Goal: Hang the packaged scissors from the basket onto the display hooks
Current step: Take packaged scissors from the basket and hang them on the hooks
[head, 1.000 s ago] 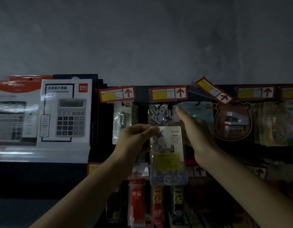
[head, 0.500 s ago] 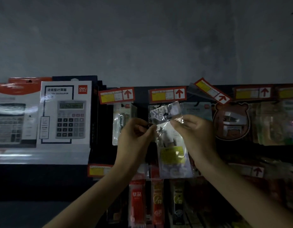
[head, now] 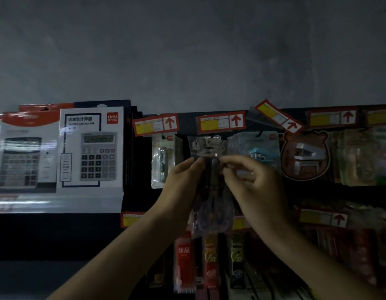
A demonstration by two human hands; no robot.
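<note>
1. Left hand (head: 183, 187) and right hand (head: 255, 187): fingers curled, each pinching an upper corner of the scissors pack (head: 211, 211).
2. Pack: clear sleeve, dim, with purplish handles at the lower end.
3. Position: upright between both hands, hanging below the fingertips, beneath a red price tag (head: 221, 123).
</note>
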